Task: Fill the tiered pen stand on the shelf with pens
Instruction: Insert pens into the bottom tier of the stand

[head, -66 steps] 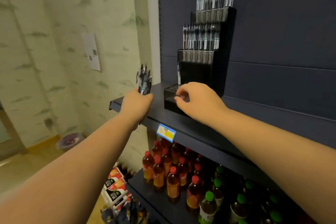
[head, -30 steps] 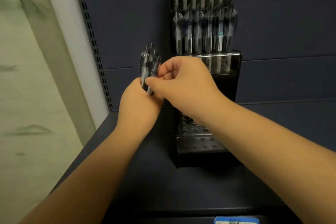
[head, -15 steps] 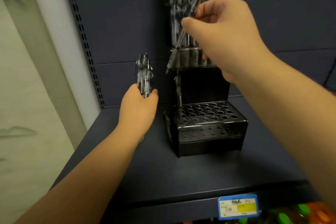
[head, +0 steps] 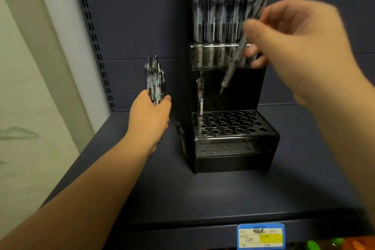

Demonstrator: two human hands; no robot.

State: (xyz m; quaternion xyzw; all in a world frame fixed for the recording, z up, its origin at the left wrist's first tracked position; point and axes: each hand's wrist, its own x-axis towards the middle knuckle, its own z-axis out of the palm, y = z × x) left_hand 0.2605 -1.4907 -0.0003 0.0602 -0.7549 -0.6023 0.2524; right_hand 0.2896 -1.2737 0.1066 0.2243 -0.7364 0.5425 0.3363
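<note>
Spanning the frame, the dark blue shelf (head: 213,193) carries the black tiered pen stand (head: 233,148) against its back panel; the stand's upper tiers are packed with pens, while the perforated bottom tier (head: 229,123) has one upright pen (head: 199,103) in its back left corner. Above that tier, the right hand (head: 300,46) pinches a single pen (head: 233,67), tilted tip-down. Left of the stand, the left hand (head: 150,119) grips a bundle of pens (head: 154,83) upright. A price tag (head: 260,236) sits on the shelf's front edge.
</note>
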